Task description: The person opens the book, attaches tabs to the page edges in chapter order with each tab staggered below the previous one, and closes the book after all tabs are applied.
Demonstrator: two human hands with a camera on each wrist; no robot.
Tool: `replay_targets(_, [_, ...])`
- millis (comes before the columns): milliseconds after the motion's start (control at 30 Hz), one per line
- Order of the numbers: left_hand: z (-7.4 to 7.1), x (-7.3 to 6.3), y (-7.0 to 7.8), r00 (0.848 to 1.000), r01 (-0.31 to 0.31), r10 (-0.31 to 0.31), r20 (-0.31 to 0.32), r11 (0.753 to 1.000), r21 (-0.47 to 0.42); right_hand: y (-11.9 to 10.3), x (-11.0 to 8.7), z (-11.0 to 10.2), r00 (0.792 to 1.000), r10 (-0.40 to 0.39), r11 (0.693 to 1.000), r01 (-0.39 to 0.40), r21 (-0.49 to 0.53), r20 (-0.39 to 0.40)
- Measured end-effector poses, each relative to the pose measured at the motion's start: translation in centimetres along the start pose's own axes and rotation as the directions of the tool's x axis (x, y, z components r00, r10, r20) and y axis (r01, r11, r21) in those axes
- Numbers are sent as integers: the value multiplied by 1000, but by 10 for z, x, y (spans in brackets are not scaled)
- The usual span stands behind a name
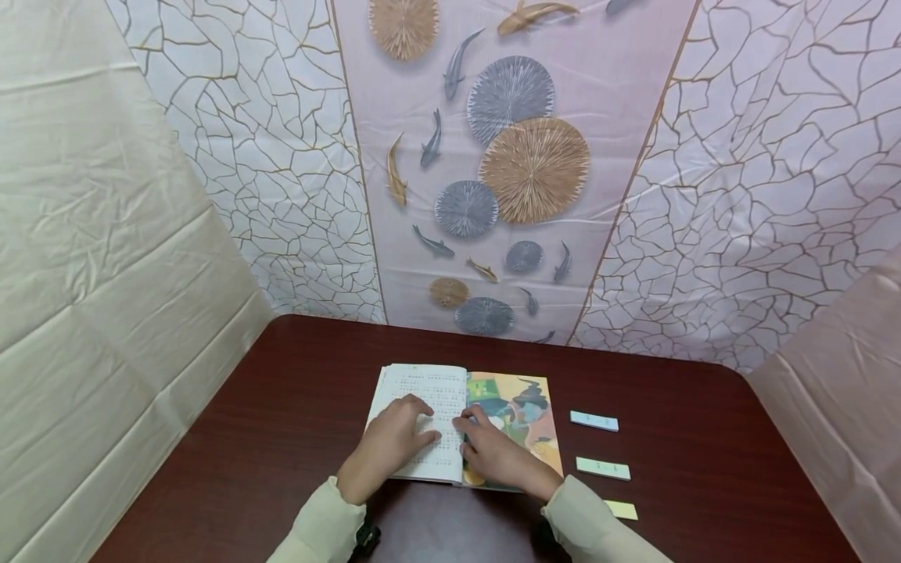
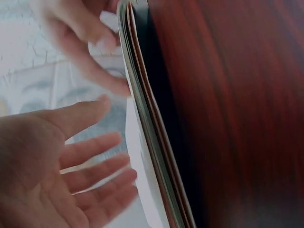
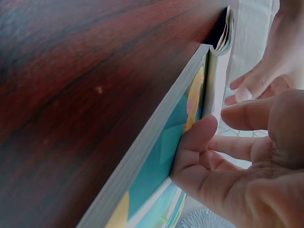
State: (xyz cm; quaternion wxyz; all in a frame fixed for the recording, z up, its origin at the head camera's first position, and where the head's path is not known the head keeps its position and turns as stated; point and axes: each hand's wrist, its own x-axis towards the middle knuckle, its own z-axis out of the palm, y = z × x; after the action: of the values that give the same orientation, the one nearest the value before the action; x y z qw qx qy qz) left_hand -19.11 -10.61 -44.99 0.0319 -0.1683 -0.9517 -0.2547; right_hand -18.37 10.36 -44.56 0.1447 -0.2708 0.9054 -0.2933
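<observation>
An open book (image 1: 432,381) lies on the table, its left page (image 1: 422,469) printed with text and its right page (image 1: 536,414) covered by a colourful picture. My left hand (image 1: 394,434) is over the text page, thumb and fingers spread apart and holding nothing. Over the picture page, close to the gutter, is my right hand (image 1: 495,455) with loosely bent fingers. In the right wrist view, the little-finger side of that hand (image 3: 251,166) rests on the picture, and its thumb and index finger are apart. The left wrist view shows the book's page edges (image 2: 152,114) beside both hands.
Right of the book, a blue strip-shaped pad (image 1: 594,421), a green one (image 1: 603,468) and a yellow one (image 1: 622,510) lie in a column. The right sleeve (image 1: 591,512) partly covers the yellow one. Patterned cloth (image 1: 296,195) hangs behind the dark red table (image 1: 281,438).
</observation>
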Motion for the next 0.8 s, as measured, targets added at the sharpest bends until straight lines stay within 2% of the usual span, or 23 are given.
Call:
replay_targets(67, [4, -3, 7, 1000, -14, 13, 28, 999, 49, 3, 1, 1, 1000, -13, 1000, 13, 6, -2])
replay_targets(233, [13, -9, 17, 996, -59, 50, 74, 990, 128, 49, 20, 25, 998, -54, 999, 54, -4, -19])
replay_targets(300, [15, -9, 19, 995, -63, 50, 87, 986, 151, 47, 20, 24, 999, -38, 999, 38, 1, -14])
replay_targets(467, [18, -8, 19, 992, -70, 50, 112, 980, 185, 4, 3, 2, 1000, 9, 999, -9, 33, -1])
replay_targets(700, [16, -11, 18, 990, -88, 62, 131, 974, 208, 4, 1, -3, 1000, -21, 998, 21, 51, -2])
replay_targets(800, [14, -13, 19, 986, -88, 54, 160, 973, 213, 7, 0, -9, 1000, -22, 997, 23, 75, -11])
